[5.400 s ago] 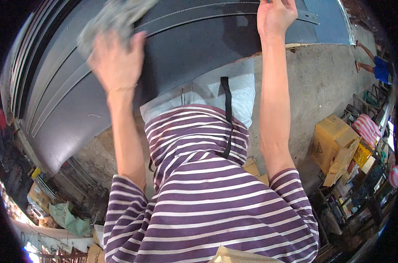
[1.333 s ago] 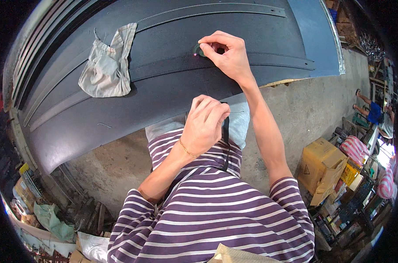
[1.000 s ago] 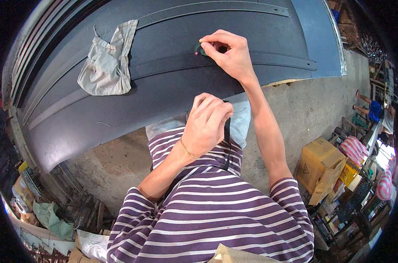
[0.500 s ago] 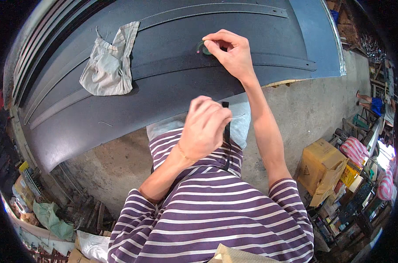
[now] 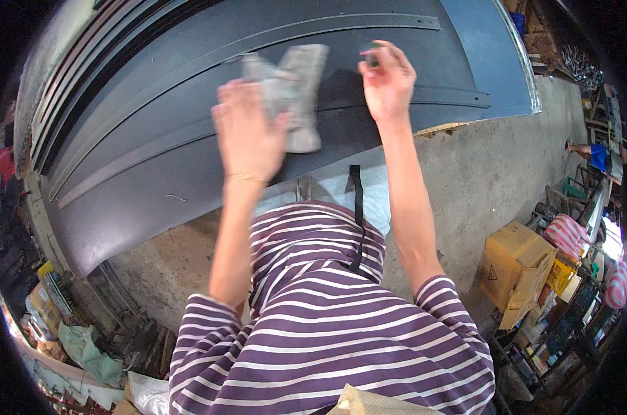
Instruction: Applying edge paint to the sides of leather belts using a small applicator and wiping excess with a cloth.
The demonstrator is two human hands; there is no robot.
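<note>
1. The rag (image 5: 291, 90) under the left hand (image 5: 248, 131) is pale grey with mottled darker patches.
2. The metal panel (image 5: 161, 138) beneath both hands is dark slate grey, turning bluish right of the right hand (image 5: 388, 83).
3. The small object (image 5: 371, 52) at the right fingertips looks dark green with a pinkish edge.
4. The shirt (image 5: 327, 325) below the hands has purple and white stripes.
5. A thin gold bracelet (image 5: 241, 178) circles the left wrist.

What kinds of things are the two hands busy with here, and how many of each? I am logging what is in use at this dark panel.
Hands: 2, left hand and right hand
Grey cloth: 1, at the left hand
Small dark object: 1, pinched in the right fingertips, too small to identify
Dark metal panel: 1
Total: 5
</note>
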